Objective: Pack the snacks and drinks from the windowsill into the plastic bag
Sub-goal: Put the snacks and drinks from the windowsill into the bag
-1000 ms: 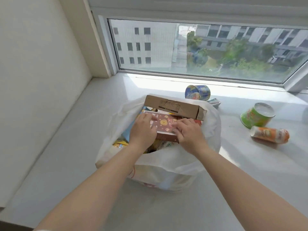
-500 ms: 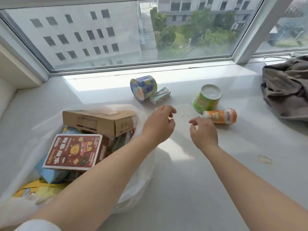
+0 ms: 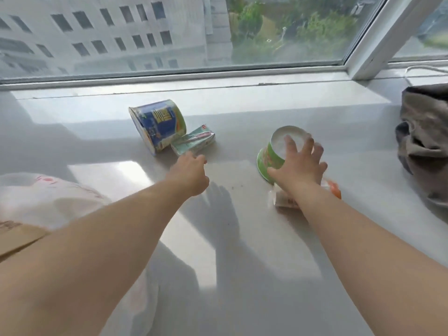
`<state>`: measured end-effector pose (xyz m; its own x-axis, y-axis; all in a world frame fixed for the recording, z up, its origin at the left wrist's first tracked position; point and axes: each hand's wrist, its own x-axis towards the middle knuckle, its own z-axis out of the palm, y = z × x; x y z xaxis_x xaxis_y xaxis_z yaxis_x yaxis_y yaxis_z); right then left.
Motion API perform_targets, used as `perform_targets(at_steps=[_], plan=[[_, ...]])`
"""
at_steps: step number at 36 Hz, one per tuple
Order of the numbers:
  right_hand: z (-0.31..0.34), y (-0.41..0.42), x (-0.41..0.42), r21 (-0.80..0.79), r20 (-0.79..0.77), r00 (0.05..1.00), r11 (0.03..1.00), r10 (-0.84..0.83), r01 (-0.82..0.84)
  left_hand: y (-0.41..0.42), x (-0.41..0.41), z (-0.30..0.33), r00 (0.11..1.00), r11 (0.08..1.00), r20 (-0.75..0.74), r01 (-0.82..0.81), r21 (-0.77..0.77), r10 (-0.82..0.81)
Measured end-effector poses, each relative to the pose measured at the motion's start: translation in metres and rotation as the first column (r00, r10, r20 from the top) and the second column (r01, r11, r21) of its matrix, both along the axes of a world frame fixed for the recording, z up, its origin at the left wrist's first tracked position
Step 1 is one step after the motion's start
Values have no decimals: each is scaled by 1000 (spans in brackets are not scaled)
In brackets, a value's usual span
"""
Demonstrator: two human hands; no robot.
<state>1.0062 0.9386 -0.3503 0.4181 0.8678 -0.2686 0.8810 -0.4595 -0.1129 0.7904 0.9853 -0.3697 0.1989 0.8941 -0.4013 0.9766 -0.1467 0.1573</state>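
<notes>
Right hand [image 3: 299, 163] lies spread over the green paper cup [image 3: 272, 155], fingers splayed across its white bottom and thumb against its side; whether it truly grips the cup cannot be told. That cup lies tilted on the white windowsill [image 3: 254, 238]. Just under the right wrist lies an orange-and-white snack tube [image 3: 286, 201], mostly hidden. Left hand [image 3: 190, 172] reaches toward a small pale green carton [image 3: 194, 143], its fingers hidden behind the knuckles, so its state cannot be told. The carton touches a blue paper cup [image 3: 157, 124] lying on its side. At lower left stands the white plastic bag [image 3: 55, 200] with a brown cardboard box [image 3: 17, 235] in it. A grey crumpled cloth [image 3: 426, 141] sits far right.
</notes>
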Motion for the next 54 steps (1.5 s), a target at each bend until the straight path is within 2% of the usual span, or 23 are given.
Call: perform_targets(at_steps=[4, 7, 12, 18, 22, 24, 31, 35, 37, 39, 41, 42, 43, 45, 47, 49, 51, 54], plan=[[-17, 40, 12, -50, -27, 1000, 999, 4, -5, 34, 4, -16, 1000, 997, 17, -20, 81, 18], [-29, 60, 16, -91, 32, 998, 995, 46, -43, 55, 8, -28, 997, 993, 59, -47, 107, 41], [-44, 71, 18, 42, 82, 997, 999, 13, -17, 78, 4, -61, 993, 989, 78, -98, 112, 90], [-46, 75, 18, 10, 110, 990, 996, 86, -87, 90, -3, -79, 984, 994, -142, -98, 56, 105], [-44, 69, 9, -32, 90, 975, 979, 203, -200, 76, -7, -86, 983, 988, -164, -57, 143, 80], [-40, 64, -1, -62, 69, 969, 970, 238, -234, 59, -8, -87, 980, 985, -157, -97, 140, 118], [-31, 20, -48, -26, -24, 984, 984, 174, -175, -16, -17, -80, 949, 946, -22, -315, -77, 314], [-9, -7, -58, 74, -223, 973, 996, 59, -44, -46, -22, -60, 924, 914, 52, -366, -174, 380], [9, -24, -62, 130, -314, 948, 991, 49, -8, -58, -22, -41, 881, 887, 134, -432, -166, 454], [30, -42, -64, 218, -409, 912, 974, 34, 62, -71, -20, -18, 797, 843, 275, -510, -170, 538], [50, -61, -63, 295, -549, 836, 936, 2, 191, -88, -19, 7, 668, 794, 446, -575, -198, 595], [59, -71, -63, 293, -645, 764, 915, -24, 276, -99, -20, 20, 607, 783, 529, -589, -203, 593], [68, -82, -63, 240, -757, 650, 897, -66, 370, -111, -22, 34, 556, 782, 600, -590, -203, 575], [85, -105, -65, 78, -945, 310, 852, -102, 518, -137, -31, 59, 482, 799, 716, -575, -177, 506], [106, -130, -70, -47, -999, -30, 830, -36, 555, -166, -45, 82, 420, 827, 807, -544, -141, 414], [124, -151, -82, -95, -972, -232, 855, 30, 510, -196, -62, 104, 370, 844, 865, -526, -106, 339], [140, -171, -100, -108, -941, -332, 866, 69, 488, -225, -83, 123, 348, 850, 899, -524, -48, 265], [159, -189, -134, -118, -915, -396, 892, 73, 437, -260, -118, 143, 335, 841, 931, -538, 62, 146]])
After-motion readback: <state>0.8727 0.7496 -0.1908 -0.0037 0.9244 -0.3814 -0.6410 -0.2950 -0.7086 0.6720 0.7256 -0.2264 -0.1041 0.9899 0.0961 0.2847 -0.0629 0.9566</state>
